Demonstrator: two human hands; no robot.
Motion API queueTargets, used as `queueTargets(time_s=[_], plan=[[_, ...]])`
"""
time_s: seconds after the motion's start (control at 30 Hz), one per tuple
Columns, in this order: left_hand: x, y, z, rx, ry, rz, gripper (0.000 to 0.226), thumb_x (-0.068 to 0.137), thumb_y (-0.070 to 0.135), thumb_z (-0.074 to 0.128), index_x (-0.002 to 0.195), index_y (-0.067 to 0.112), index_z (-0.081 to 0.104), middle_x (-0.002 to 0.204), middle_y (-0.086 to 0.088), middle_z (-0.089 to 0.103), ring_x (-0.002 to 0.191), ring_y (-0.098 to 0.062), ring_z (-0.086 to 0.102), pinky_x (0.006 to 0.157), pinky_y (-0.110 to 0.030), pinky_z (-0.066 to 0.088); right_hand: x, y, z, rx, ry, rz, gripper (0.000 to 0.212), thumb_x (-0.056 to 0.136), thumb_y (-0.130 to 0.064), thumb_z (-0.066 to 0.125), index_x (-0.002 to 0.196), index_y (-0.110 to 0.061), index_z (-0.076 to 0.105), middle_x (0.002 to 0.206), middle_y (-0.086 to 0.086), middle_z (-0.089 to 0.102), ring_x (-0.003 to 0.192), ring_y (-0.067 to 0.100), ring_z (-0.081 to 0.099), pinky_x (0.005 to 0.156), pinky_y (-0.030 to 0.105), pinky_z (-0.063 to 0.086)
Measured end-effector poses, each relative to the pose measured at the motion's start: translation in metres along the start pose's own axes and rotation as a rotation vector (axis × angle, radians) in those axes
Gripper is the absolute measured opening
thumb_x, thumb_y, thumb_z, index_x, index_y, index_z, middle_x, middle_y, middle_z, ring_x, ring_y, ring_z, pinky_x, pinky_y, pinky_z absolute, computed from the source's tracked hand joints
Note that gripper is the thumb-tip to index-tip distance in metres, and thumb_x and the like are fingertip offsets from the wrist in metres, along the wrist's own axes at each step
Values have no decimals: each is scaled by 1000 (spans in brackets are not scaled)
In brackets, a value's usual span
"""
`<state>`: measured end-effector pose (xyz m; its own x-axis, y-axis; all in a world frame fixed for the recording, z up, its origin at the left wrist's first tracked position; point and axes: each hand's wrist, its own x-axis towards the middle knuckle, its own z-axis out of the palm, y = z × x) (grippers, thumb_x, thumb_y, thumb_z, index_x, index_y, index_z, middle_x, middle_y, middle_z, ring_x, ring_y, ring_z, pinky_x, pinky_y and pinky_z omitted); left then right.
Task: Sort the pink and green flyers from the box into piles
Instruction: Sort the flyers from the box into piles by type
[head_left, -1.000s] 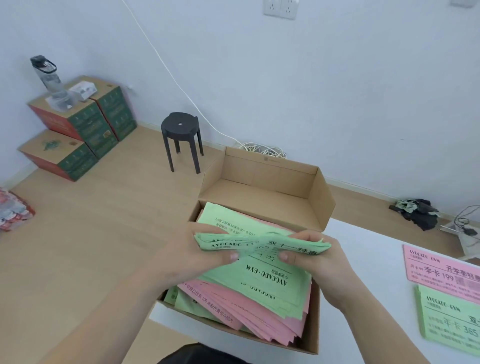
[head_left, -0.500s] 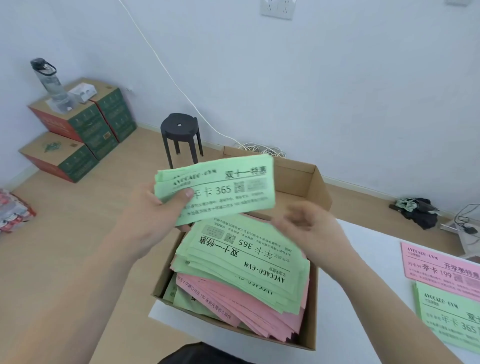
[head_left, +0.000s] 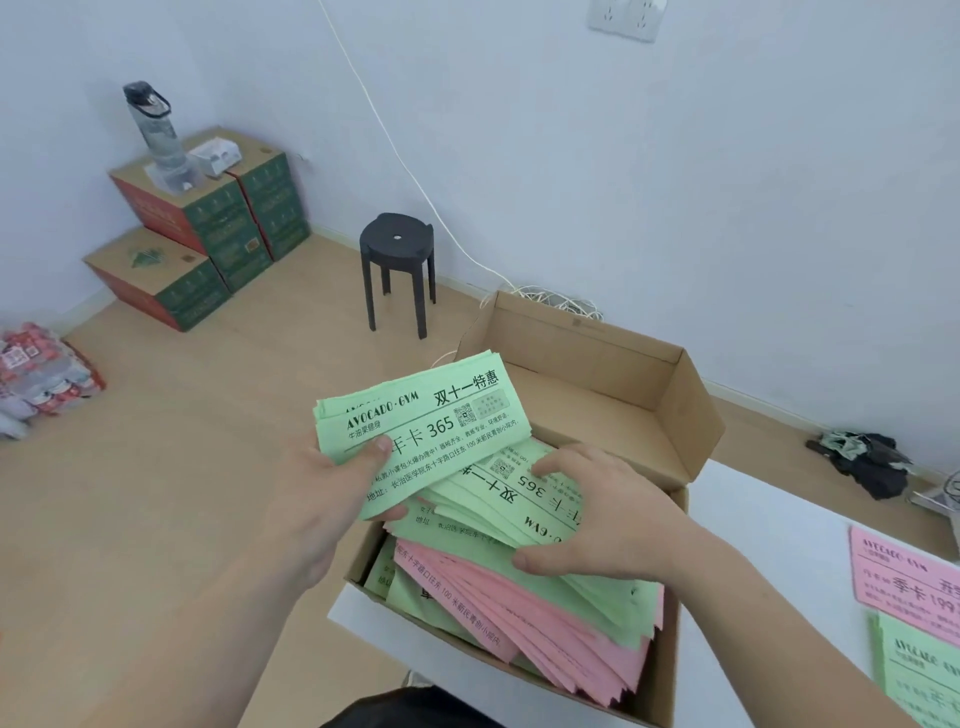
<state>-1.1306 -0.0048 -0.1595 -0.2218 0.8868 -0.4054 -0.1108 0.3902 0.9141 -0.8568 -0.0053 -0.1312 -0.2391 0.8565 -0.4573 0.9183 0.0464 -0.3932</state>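
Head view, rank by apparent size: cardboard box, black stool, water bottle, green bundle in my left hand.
1. cardboard box
2. green bundle, inflated by nearness
3. black stool
4. water bottle, close to the stool; both farther away
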Motion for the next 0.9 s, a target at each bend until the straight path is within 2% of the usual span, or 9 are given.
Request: queueTargets(time_s=[0.07,0.23,0.37,0.4,0.5,0.67,0.73,0.83,0.9], plan=[[-1,1,3,-3,-37,-20,14,101,12,67,111,17,74,98,-4,81,77,-27,78,58,-36,63,2,4,-7,95,-46,19,93,50,-77,86,130,-49,48,125,-25,49,122,8,48,92,32,54],[-9,0,19,27,-117,-22,14,102,14,65,110,19,76,97,0,81,76,-27,78,61,-38,63,9,11,-6,141,-12,20,89,51,-70,92,125,-45,50,130,-23,47,119,6,48,93,29,45],[-13,-2,27,4,-111,-15,14,102,14,66,110,20,75,98,-1,81,74,-29,78,57,-34,62,6,11,-8,124,-23,54,81,59,-60,92,123,-46,45,119,-18,55,104,5,56,70,21,52],[-12,-2,27,-2,-105,-16,14,102,14,66,110,20,75,98,-1,81,76,-29,78,58,-35,62,5,11,-9,128,-21,61,83,60,-59,92,127,-45,45,120,-18,55,106,5,56,71,21,53],[-10,-2,24,-23,-89,-11,15,101,15,67,112,20,74,100,-2,81,80,-31,78,61,-38,63,5,13,-11,61,23,43,105,58,-60,91,146,-43,35,129,-18,44,125,9,44,100,32,46],[-11,1,15,-81,-49,16,16,101,14,66,114,21,73,100,-1,81,77,-29,78,57,-34,63,0,17,-14,217,84,122,138,43,-66,96,157,-45,21,128,-19,41,122,8,51,104,40,49],[-12,1,11,-92,-30,33,17,101,13,66,114,22,72,100,0,81,78,-25,78,56,-33,62,-5,18,-14,384,98,182,119,55,-56,97,155,-39,34,127,-13,54,114,8,63,101,39,54],[-15,0,6,-133,8,53,20,100,10,66,116,22,72,102,1,81,83,-24,79,57,-36,63,-17,21,-16,691,-7,240,56,86,-17,84,136,-23,59,109,0,78,92,20,78,88,45,62],[-17,4,6,-184,46,73,22,100,9,66,119,20,71,106,-1,80,89,-25,79,59,-39,64,-28,25,-21,922,-40,261,31,94,-3,72,125,-11,68,103,9,80,92,29,79,87,49,62]])
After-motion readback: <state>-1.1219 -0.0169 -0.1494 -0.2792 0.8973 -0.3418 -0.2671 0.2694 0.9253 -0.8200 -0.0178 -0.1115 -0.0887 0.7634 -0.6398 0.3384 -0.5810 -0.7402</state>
